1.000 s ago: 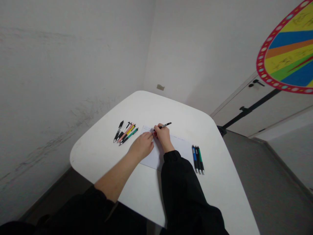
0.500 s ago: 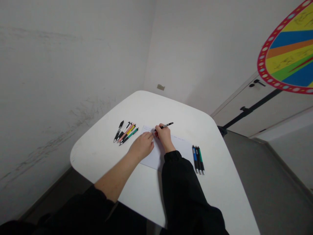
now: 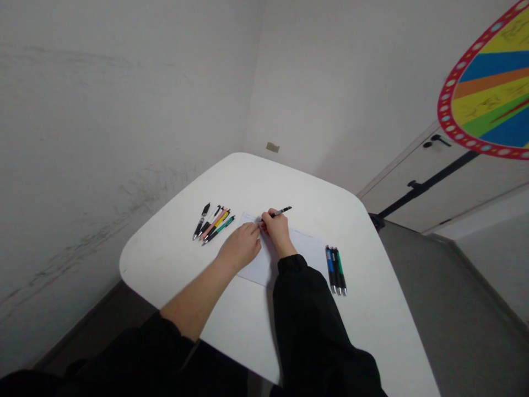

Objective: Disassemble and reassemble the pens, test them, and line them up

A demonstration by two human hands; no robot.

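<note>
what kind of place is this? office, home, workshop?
Looks like the corner of a plain indoor room, possibly an office or activity space, though I can't be sure. Clues: a rounded white table by a scuffed wall, plus a multicoloured wheel at upper right.

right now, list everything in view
table: 1, white, centre
paper: 1, white, on table
held pen: 1, black, over paper
left pens: 5+, mixed, left
right pens: 3, blue, black, green, right
wheel: 1, multicoloured, upper right
pole: 1, black, below wheel
door: 1, white, right
handle: 1, black, door
floor: 1, grey, below
walls: 2+, pale, behind
patch: 1, tan, wall
sleeves: 2, black, bottom
left hand: 1, bare, on paper
right hand: 1, bare, holding pen
</note>
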